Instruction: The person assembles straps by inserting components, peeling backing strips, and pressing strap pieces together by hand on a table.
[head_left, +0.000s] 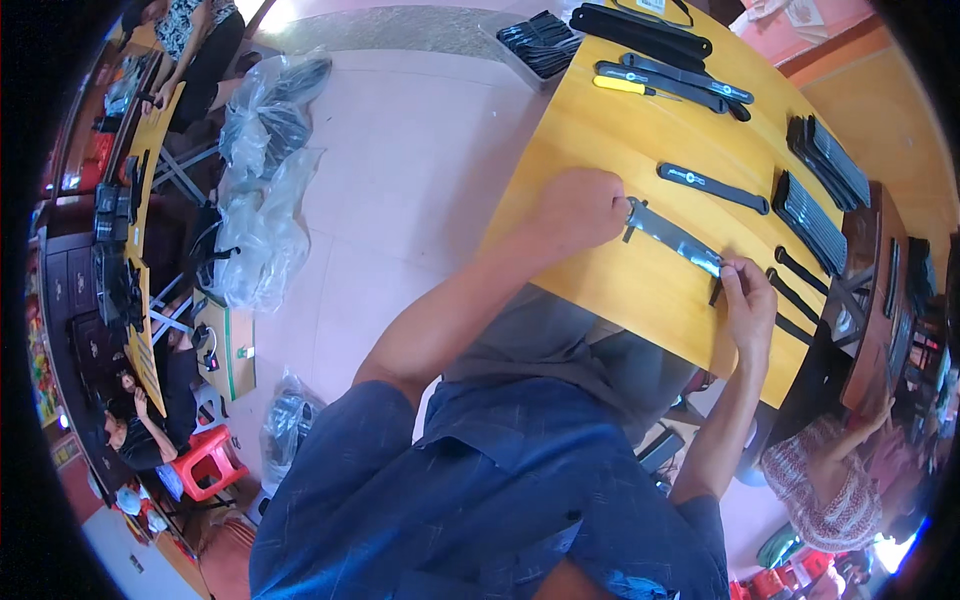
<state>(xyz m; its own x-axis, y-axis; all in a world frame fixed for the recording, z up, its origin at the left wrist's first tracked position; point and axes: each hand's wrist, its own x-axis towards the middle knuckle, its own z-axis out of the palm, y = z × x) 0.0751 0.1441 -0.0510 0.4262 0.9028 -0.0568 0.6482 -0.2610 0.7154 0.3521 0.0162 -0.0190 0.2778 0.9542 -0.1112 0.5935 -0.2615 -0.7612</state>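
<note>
A steel knife blade (pixel 672 237) lies across the yellow wooden table (pixel 590 140), held at both ends. My left hand (pixel 580 208) is closed around its handle end. My right hand (pixel 748 302) pinches the tip end with the fingers. A black sheath (pixel 712 186) lies flat just beyond the blade. Two short black handle pieces (pixel 797 284) rest to the right of my right hand.
Stacks of black sheaths (pixel 810 218) sit at the table's right edge, more black parts and a yellow-handled tool (pixel 622 85) at the far end. A tray of black pieces (pixel 540 42) stands on the floor. Plastic bags (pixel 262 180) lie left. Other people sit at nearby tables.
</note>
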